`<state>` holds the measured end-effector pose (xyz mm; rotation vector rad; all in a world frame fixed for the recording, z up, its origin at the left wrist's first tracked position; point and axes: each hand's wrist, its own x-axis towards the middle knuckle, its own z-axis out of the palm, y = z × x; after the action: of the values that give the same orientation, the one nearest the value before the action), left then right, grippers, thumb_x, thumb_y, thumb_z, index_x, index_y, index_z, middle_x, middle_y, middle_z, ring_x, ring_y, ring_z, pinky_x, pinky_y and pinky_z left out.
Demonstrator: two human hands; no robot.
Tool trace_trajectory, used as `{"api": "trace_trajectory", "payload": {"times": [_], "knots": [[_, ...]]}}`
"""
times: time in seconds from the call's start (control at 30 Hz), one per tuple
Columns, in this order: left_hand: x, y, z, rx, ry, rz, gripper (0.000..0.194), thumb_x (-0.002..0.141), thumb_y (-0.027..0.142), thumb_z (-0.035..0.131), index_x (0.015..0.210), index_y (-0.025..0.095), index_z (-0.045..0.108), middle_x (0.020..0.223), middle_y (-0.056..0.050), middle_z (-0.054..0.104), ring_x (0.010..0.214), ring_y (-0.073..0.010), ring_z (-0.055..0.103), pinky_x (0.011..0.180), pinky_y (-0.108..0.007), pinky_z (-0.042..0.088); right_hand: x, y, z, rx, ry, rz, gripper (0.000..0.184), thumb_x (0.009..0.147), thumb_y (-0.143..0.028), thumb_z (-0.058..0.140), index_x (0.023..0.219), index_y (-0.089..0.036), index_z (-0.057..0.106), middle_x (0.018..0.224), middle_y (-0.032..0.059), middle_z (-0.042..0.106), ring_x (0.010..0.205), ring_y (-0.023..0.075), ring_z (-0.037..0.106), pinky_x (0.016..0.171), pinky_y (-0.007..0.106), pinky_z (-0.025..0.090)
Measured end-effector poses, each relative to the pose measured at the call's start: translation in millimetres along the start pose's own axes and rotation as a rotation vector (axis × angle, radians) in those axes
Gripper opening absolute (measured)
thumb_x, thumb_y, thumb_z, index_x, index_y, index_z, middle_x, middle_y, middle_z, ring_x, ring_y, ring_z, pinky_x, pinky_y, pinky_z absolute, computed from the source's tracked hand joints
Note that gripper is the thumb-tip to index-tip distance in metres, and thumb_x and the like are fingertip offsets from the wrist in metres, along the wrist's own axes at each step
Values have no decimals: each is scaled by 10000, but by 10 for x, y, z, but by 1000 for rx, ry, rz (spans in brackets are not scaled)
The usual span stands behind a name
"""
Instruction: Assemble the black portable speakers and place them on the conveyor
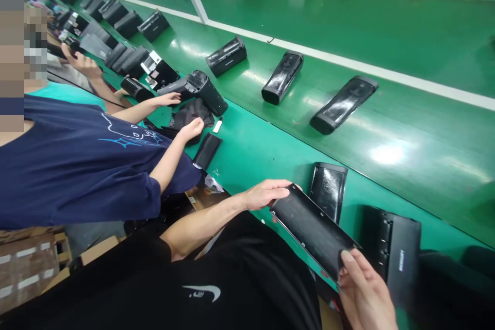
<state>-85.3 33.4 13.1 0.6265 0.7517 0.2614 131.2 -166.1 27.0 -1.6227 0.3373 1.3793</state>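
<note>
I hold a flat black plastic panel (311, 229) between both hands, tilted over the near edge of the green bench. My left hand (266, 193) grips its far upper end with fingers curled over the edge. My right hand (363, 291) pinches its near lower end, thumb on top. Just beyond the panel a black housing shell (328, 188) stands on the bench. To the right lies a larger black housing (398, 250) with white lettering.
Several black speaker-like housings (342, 103) ride the green conveyor (406, 129) in a row towards the far left. A co-worker in a dark blue shirt (77, 165) works at my left, hands on a black housing (201, 90). Cardboard boxes (31, 263) sit lower left.
</note>
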Motion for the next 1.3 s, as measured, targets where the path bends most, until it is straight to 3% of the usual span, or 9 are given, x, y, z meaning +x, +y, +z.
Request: {"api": "trace_trajectory", "payload": {"times": [0.2, 0.47, 0.73, 1.03, 1.2, 1.3], "knots": [[-63, 78, -2, 12, -114, -91, 629, 852, 358, 791, 1439, 214, 618, 884, -17, 712, 566, -99, 636, 644, -263, 565, 4, -46, -8, 23, -17, -24, 593, 546, -429, 1040, 910, -206, 629, 600, -59, 545, 511, 67, 461, 496, 142, 420], [-32, 36, -16, 36, -104, -98, 699, 818, 349, 783, 1473, 200, 590, 868, -23, 716, 565, -106, 631, 608, -252, 556, 66, -30, -27, 16, -30, -62, 575, 557, -434, 1036, 906, -212, 637, 660, -69, 522, 534, 65, 432, 498, 156, 429], [-30, 81, 19, 97, -79, -73, 669, 810, 269, 728, 1458, 163, 599, 763, 11, 670, 486, -57, 518, 503, -170, 419, 102, -47, -35, 3, -4, -14, 593, 544, -439, 1041, 913, -207, 640, 630, -67, 524, 540, 66, 424, 489, 144, 407], [16, 53, 23, 73, -71, -105, 679, 797, 267, 726, 1454, 159, 591, 791, 4, 685, 529, -90, 601, 549, -203, 490, 140, -70, 8, 2, 20, 35, 604, 552, -428, 1033, 915, -205, 604, 564, -94, 448, 494, 51, 386, 472, 126, 377], [35, 10, 11, -6, -54, -161, 707, 773, 286, 748, 1454, 191, 583, 948, -39, 720, 647, -146, 696, 607, -263, 566, 180, -48, -16, -12, 47, 50, 639, 519, -445, 1032, 923, -210, 597, 557, -109, 420, 466, 39, 345, 447, 121, 336], [42, 4, 12, -22, -58, -167, 714, 763, 279, 757, 1451, 192, 589, 914, -32, 722, 623, -141, 686, 628, -290, 584, 217, -14, -52, -83, 3, -25, 583, 589, -480, 996, 934, -220, 605, 560, -106, 412, 459, 57, 340, 436, 152, 347]]}}
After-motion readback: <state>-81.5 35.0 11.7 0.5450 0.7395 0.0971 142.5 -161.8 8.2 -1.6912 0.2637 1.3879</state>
